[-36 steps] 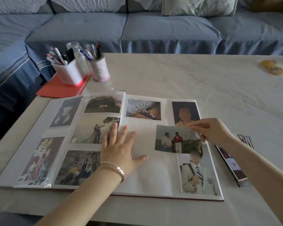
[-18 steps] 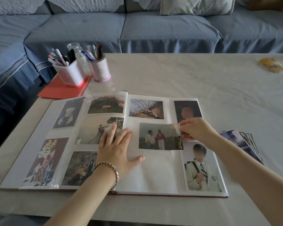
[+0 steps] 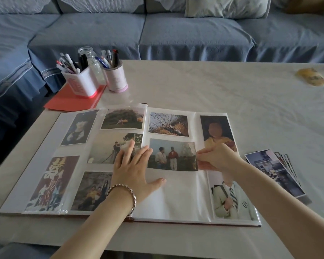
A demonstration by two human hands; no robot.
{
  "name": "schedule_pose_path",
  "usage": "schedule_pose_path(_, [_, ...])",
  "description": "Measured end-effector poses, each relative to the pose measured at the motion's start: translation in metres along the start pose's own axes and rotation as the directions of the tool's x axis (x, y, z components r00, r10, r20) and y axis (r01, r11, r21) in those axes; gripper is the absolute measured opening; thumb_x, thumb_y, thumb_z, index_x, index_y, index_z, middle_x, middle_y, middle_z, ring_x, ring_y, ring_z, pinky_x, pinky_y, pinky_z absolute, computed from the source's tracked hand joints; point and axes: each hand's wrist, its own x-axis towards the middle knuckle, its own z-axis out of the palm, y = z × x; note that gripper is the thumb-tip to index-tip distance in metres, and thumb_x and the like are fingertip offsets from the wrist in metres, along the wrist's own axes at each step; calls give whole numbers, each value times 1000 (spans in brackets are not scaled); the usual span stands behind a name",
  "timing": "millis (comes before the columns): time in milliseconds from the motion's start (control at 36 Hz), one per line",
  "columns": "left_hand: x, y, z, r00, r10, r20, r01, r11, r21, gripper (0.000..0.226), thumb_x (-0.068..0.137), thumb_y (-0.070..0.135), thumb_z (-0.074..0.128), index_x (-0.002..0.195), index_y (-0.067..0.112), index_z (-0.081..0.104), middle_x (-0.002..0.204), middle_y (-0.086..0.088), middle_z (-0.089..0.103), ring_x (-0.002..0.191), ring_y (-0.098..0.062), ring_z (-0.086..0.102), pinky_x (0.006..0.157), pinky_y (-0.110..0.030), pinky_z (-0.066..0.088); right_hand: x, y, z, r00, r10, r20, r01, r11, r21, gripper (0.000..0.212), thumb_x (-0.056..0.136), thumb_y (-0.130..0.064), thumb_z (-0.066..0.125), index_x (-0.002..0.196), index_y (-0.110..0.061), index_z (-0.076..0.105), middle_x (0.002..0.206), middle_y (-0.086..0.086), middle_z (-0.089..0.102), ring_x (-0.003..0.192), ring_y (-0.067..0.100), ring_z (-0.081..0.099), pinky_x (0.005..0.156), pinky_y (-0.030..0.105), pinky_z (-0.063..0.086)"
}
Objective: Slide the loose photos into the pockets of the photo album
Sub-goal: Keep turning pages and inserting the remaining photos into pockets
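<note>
Photo album [image 3: 176, 202] is laid open on the worktop [image 3: 195, 85], spine running away from the viewer.

Left hand [image 3: 133, 165]: pressed flat across the album's spine, fingers straight and spread wide, thumb out on the bare lower pocket of the right page. A metal bracelet [image 3: 127, 189] is worn at the wrist.

Right hand [image 3: 216, 158]: the right edge of the loose photo [image 3: 171, 155] is pinched between thumb and fingers.

Loose photo: two standing figures outdoors, one in white, one in red. It is placed at the middle pocket of the album's right page, inner column, just below a filled pocket. Whether it lies under the film cannot be told.

A large gold character is seen on the photo in the album's lower left pocket; it is not legible with certainty.

Photo stack [image 3: 273, 171] is fanned on the worktop just right of the album.

Beyond the album's far left corner two pen pots [image 3: 81, 82] and a glass jar [image 3: 87, 53] are grouped, one pot on a red folder [image 3: 69, 100]. Printing on the pots is too blurred to read.

Far right of the album, well apart, a yellow packet [image 3: 311, 77] is noted; its label is unreadable.
</note>
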Motion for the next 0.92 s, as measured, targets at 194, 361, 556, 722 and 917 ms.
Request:
schedule_pose_path(194, [-1,0,-1,1000,5,-7,-5,1000,5,107,51,77,-6,147,32,-3,155,18,-7,139,-19,-27,114,-40,-10,1,-13,1,988,140,63,-145,987,73,16,82,-4,67,96,4,67,91,17,67,77,25,64,80,36,56])
schedule_pose_path(361, [-1,0,-2,1000,5,-3,-5,1000,0,107,50,77,-6,147,32,-1,155,18,-7,139,-18,-27,115,-40,-10,7,-13,4,994,93,-48,-94,995,-28,17,78,-11,74,87,2,66,76,13,68,64,21,63,76,38,55])
schedule_pose_path(556, [-2,0,-2,1000,3,6,-3,1000,0,107,50,77,-7,147,32,-4,154,18,-9,139,-18,-28,115,-41,-11,6,-9,7,992,-40,-119,25,991,-129,13,79,-12,74,74,-2,67,80,16,71,67,24,67,70,37,59])
schedule_pose_path(722, [-1,0,-2,1000,1,3,-1,1000,-8,107,50,78,-6,147,34,0,154,19,-7,139,-18,-27,116,-40,-9,4,-10,7,994,-78,-80,68,991,-115,13,82,-9,70,71,-5,64,80,15,71,79,29,70,78,40,57])
schedule_pose_path(917, [-2,0,-3,1000,14,6,-14,1000,-26,107,51,78,-5,147,35,11,155,18,-2,140,-18,-25,114,-40,-10,0,-2,9,977,-187,-98,166,967,-194,9,84,-12,68,78,-6,66,77,11,71,73,24,70,73,35,58])
